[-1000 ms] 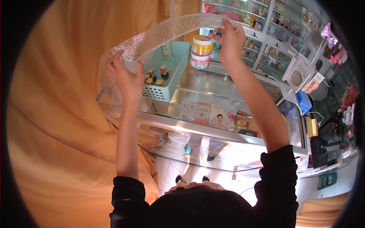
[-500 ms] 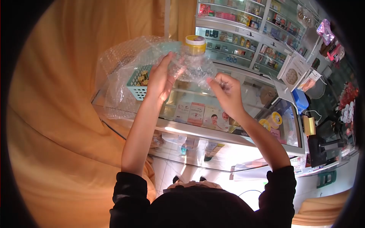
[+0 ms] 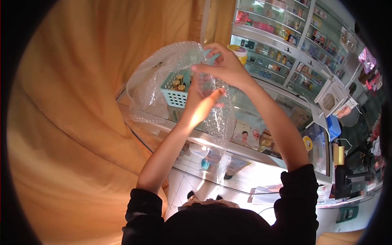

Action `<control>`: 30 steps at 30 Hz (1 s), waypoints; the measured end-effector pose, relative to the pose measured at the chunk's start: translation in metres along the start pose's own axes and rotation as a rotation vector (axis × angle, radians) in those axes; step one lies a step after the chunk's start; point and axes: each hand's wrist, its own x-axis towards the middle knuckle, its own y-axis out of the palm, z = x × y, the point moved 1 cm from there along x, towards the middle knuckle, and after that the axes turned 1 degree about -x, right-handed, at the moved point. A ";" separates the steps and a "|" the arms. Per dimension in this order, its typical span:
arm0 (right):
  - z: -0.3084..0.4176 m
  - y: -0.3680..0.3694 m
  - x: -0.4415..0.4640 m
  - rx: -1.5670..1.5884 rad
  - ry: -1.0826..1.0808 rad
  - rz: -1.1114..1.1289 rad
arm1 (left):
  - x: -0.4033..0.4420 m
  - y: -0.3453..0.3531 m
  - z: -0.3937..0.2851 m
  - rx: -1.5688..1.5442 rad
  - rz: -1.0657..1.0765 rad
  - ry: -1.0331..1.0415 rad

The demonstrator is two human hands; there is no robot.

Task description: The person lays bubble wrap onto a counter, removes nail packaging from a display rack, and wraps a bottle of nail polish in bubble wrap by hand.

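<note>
A clear sheet of bubble wrap (image 3: 153, 92) hangs in loose folds above the glass counter. My left hand (image 3: 201, 102) grips it near the middle, thumb stretched to the right and the other fingers partly behind the film. Above it, my right hand (image 3: 224, 65) curls at the sheet's upper edge with its thumb pointing left; the exact contact of its fingertips is hard to make out. Behind the wrap stands a pale green basket (image 3: 175, 99) holding small gold-topped items (image 3: 179, 83). A yellow jar (image 3: 239, 53) with a white rim is partly covered by my right hand.
The glass display counter (image 3: 261, 98) runs across in front of me, with boxes (image 3: 246, 134) inside. Stocked shelves (image 3: 269, 51) rise behind it. An orange curtain (image 3: 81, 134) fills the left side. White packages (image 3: 330, 97) stand at the right.
My right hand has moved up and left across the wrap, close to my left hand. One end of the wrap now hangs down in front of the counter. The view has shifted slightly.
</note>
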 end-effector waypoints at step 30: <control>-0.071 -0.194 -0.134 0.456 0.426 -0.267 | 0.007 0.171 -0.004 -0.440 0.409 -0.423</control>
